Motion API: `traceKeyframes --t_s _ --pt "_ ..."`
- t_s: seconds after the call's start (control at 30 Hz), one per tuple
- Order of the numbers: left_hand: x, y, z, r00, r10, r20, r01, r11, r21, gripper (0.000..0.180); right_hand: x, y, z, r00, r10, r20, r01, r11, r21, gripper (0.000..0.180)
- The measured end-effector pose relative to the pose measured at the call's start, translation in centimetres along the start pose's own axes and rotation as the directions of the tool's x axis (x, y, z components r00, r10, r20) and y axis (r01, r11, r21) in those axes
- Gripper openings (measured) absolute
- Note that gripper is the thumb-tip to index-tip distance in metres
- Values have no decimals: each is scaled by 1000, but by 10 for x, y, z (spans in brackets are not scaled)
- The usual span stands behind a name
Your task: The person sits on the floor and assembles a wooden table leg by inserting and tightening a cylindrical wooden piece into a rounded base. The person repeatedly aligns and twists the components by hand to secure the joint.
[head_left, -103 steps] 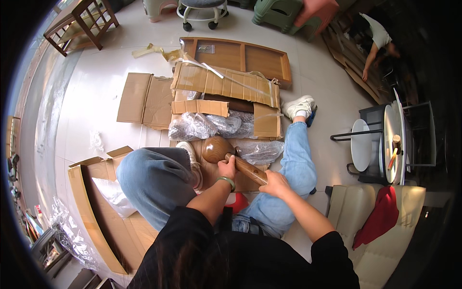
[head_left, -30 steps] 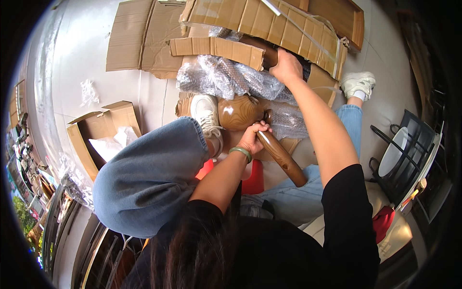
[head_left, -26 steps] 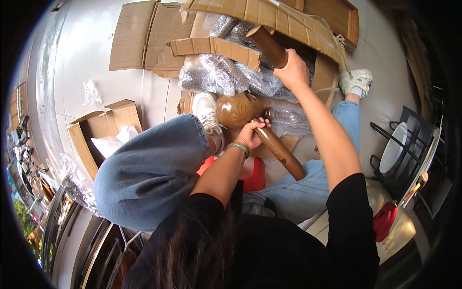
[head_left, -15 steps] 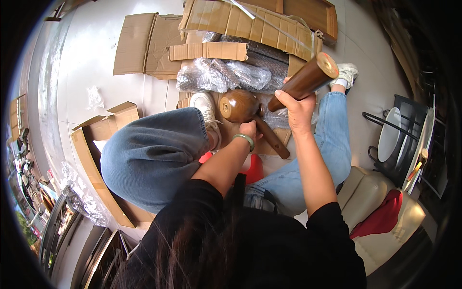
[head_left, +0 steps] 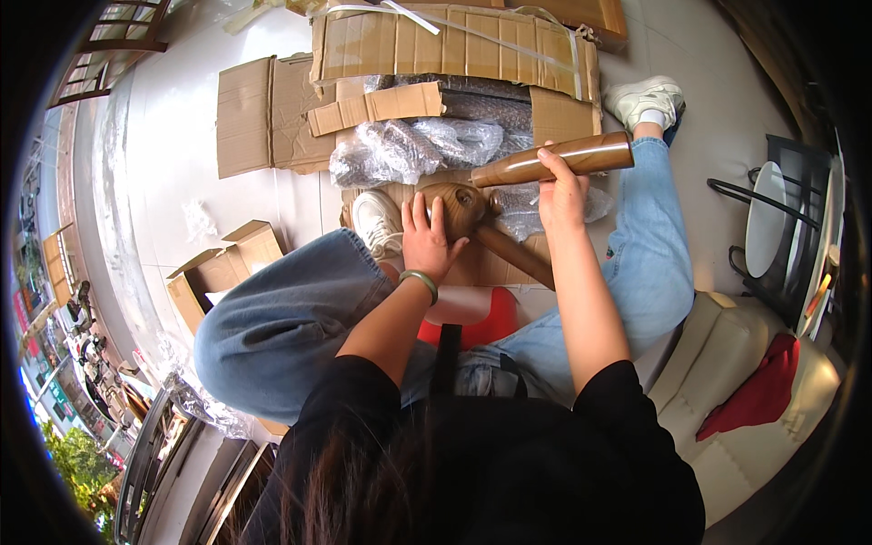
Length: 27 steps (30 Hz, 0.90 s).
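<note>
A round brown wooden piece (head_left: 467,211) with a hole in its top lies between my feet. My left hand (head_left: 430,240), a bangle at its wrist, is curved over its left side with the fingers spread against the wood. From its lower right a slimmer wooden leg (head_left: 520,258) slants toward my right forearm. My right hand (head_left: 565,191) is closed round a thick, tapered wooden leg (head_left: 595,154), held almost level. The narrow end points left, close above the round piece; I cannot tell whether they touch.
Cardboard (head_left: 445,50) and bubble-wrapped pieces (head_left: 395,150) lie just beyond. An opened carton (head_left: 227,263) stands left of my bent knee. At right are a cream padded seat (head_left: 699,363) with a red cloth (head_left: 754,391) and a black frame (head_left: 786,218).
My left hand has moved from beside the slimmer leg onto the round piece, whose hole now faces up. My right hand has swung the thick leg from a steep tilt to nearly level.
</note>
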State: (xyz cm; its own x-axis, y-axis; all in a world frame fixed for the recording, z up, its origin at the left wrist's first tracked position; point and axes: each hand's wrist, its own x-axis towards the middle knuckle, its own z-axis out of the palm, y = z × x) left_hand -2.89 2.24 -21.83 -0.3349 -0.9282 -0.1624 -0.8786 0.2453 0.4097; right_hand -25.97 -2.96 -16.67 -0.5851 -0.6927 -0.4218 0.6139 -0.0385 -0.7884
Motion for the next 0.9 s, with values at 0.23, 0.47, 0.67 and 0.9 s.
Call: traceKeyframes --t_s 0.23,0.47,0.67,0.9 --pt "-17 -5 6 1000 -1 -2 1 997 -77 102 1 10 1 991 133 8 -131 984 -122 41" --pt "-18 -7 7 1000 6 0 -6 996 -91 102 -15 11 4 993 96 66 -82 979 -188 40" --pt "-18 -7 5 1000 -3 17 4 997 -83 102 -17 9 3 980 168 109 -137 959 -248 46" --pt "-5 4 -13 999 -29 36 31 999 -40 95 -13 -26 18 926 328 188 -172 808 -564 38"
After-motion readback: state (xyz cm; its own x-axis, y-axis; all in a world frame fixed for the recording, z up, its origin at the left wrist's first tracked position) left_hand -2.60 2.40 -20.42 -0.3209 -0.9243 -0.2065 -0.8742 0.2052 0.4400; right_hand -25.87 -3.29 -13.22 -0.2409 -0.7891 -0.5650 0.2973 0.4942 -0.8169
